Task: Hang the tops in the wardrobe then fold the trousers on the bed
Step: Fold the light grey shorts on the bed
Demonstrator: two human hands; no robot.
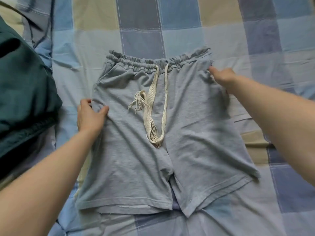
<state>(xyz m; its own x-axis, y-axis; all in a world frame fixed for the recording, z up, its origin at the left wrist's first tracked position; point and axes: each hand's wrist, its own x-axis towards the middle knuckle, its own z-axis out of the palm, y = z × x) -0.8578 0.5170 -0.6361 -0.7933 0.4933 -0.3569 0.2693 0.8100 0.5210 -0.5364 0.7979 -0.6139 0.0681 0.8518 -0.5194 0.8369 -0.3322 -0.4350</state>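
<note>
The light grey cotton drawstring shorts (163, 133) lie flat on the blue checked bedsheet (255, 40), the left hand (90, 114) pinching one side seam and the right hand (223, 77) gripping the opposite waistband corner.

Two bare forearms — no sleeves, nothing worn on wrists or hands (90, 114).

Pale grey soft jersey-knit cloth shorts (158, 130): matt, lightly creased, gathered elastic waistband. Flat cream woven cotton-like drawstring (150, 106): matt, frayed ends. Blue-and-beige checked woven bedsheet (255, 40): smooth, matt, stitched seams. Dark green cloth garment (22, 92): matt, rumpled.
</note>
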